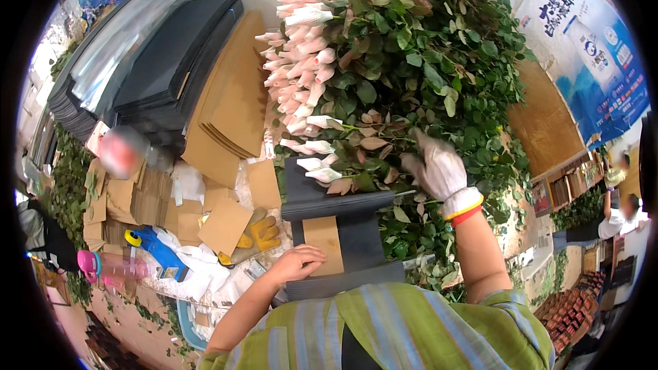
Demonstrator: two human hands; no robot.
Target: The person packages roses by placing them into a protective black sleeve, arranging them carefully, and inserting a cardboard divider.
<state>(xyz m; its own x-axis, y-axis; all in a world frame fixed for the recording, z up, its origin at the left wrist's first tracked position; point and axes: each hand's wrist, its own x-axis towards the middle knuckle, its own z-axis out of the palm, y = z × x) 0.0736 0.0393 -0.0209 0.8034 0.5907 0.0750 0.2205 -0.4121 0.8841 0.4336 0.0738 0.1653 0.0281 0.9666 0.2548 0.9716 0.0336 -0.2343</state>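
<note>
My left hand, bare, lies flat with its fingers stretched over the edge of a small brown cardboard piece. That piece rests on a black corrugated sheet in front of my body. My right hand, in a white glove with a yellow and red band at the wrist, is over the leafy stems at the near edge of the pile; thumb and fingers are apart, slightly blurred. Several roses with heads in white mesh sleeves lie by the sheet's far end, stems toward the right hand. A large pile of netted roses rises behind.
Tall brown cardboard sheets and black sheets stand at the left. Nearer are stacked small cardboard pieces, yellow work gloves, a blue tape dispenser and a pink-lidded bottle. People are in the far right background.
</note>
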